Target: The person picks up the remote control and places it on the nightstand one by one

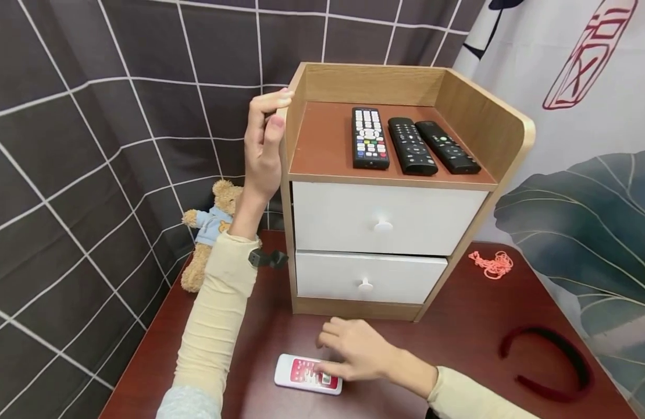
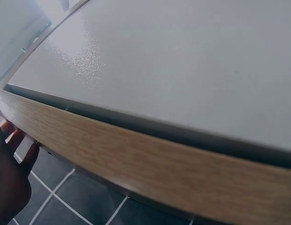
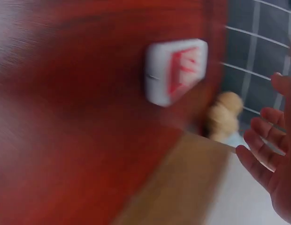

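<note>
My left hand (image 1: pixel 264 145) is raised at the left side panel of a small wooden cabinet (image 1: pixel 296 203). Its fingers touch the panel near the top front corner; in the left wrist view the fingers (image 2: pixel 29 159) lie along the panel's outer side. My right hand (image 1: pixel 361 349) hovers near a white remote control (image 1: pixel 282 372) with a pink-red keypad, lying on the table before the cabinet. The right wrist view, blurred, has that remote (image 3: pixel 157 79) apart from the spread, loosely bent fingers (image 3: pixel 263 140).
Three black remotes, the left one (image 1: pixel 360 154) with white buttons, lie on the cabinet's brown top. Two white drawers (image 1: pixel 343 218) with knobs sit below. A teddy bear (image 1: pixel 196 267) leans at the left; pink string (image 1: pixel 497 266) and a dark red headband (image 1: pixel 576 355) lie right.
</note>
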The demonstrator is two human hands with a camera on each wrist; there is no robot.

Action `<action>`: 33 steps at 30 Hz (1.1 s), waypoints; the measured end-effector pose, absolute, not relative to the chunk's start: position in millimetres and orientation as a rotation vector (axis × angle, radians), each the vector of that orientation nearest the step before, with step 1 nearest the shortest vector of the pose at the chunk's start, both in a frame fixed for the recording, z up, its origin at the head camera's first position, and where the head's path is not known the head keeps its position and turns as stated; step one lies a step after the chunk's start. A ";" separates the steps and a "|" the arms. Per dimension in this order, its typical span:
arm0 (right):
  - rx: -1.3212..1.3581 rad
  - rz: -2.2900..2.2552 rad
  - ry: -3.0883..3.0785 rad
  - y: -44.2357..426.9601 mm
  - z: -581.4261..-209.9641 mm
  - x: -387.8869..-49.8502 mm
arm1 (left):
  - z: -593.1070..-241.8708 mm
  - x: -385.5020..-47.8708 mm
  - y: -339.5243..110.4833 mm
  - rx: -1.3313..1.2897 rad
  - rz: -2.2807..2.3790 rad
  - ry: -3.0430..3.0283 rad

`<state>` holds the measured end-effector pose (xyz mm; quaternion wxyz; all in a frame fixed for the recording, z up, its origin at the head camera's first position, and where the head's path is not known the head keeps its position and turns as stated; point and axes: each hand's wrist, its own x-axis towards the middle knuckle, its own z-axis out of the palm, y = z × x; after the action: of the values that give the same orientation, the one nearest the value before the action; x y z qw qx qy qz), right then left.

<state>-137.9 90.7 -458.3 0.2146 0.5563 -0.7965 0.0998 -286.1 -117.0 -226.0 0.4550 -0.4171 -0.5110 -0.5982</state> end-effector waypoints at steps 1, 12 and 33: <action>1.537 0.263 -2.235 91.0 -466.8 -136.0 | -226.6 -286.2 -116.0 -1.034 -1.477 -1.262; 1.517 -0.004 -2.422 94.4 -518.8 -121.0 | -230.2 -283.7 -116.5 -1.026 -1.459 -1.258; 1.460 0.290 -2.671 88.2 -528.1 -122.1 | -226.8 -284.6 -115.2 -1.027 -1.458 -1.262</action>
<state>-122.1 88.2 -528.1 0.0418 0.4770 -0.8728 0.0948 -284.6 -115.2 -226.8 0.4606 -0.4171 -0.5128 -0.5924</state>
